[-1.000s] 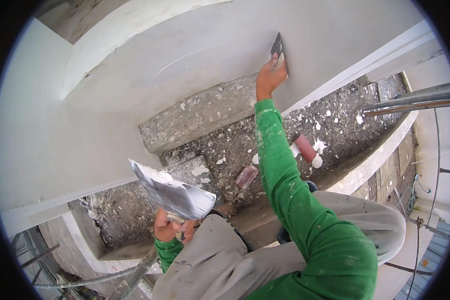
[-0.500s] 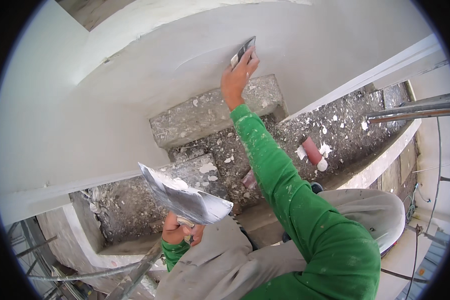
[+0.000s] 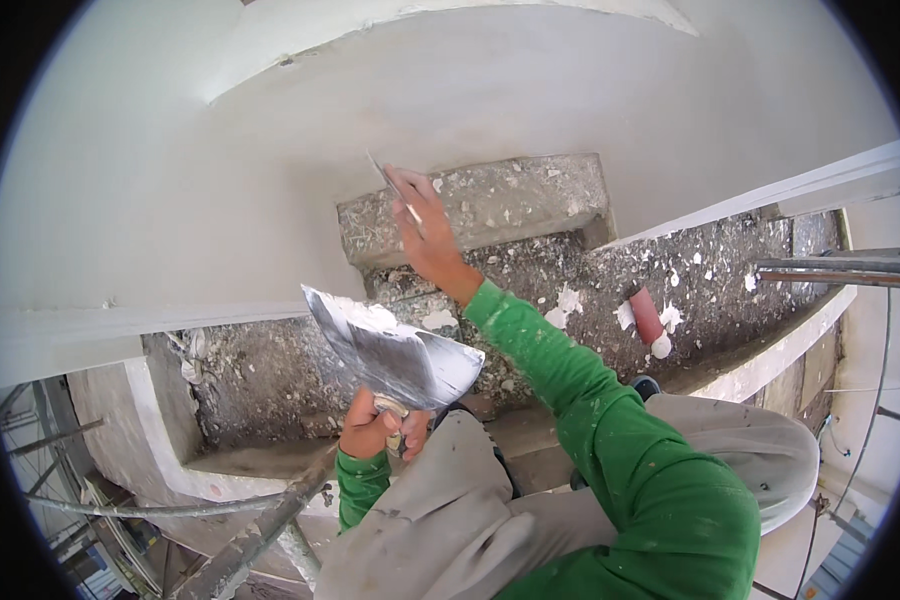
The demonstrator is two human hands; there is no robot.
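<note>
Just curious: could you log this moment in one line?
right hand: knife on wall | left hand: holds trowel

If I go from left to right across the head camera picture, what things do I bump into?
Scaffold pipes → left hand holding the metal plaster board → right hand with the putty knife → red roller → metal pipe.
</note>
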